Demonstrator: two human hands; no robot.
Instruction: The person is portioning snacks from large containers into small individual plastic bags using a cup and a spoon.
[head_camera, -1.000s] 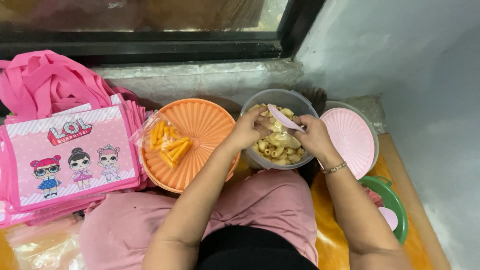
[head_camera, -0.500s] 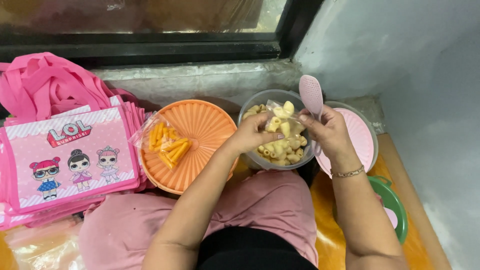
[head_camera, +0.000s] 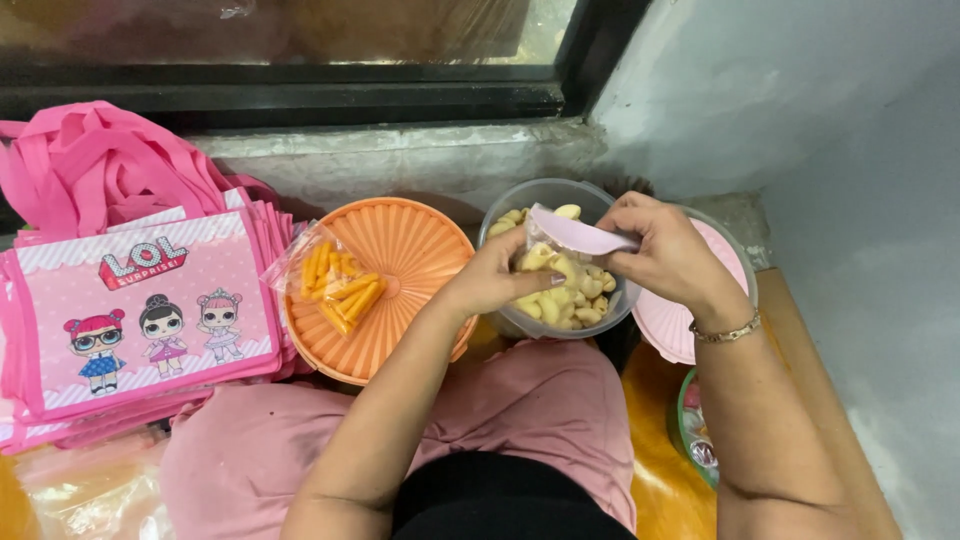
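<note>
A clear round bowl of pale snack pieces sits in front of my lap. My left hand holds a small clear plastic bag partly filled with those pieces over the bowl. My right hand grips a pale pink scoop, its blade lying across the bag's mouth. A thin bracelet circles my right wrist.
An orange ribbed lid to the left carries a small bag of orange stick snacks. A stack of pink cartoon tote bags fills the far left. A pink lid and a green container lie to the right, by the wall.
The scoop was dipped in the bowl, then raised upright, and now lies flat over the bag's mouth. Both hands stay above the bowl.
</note>
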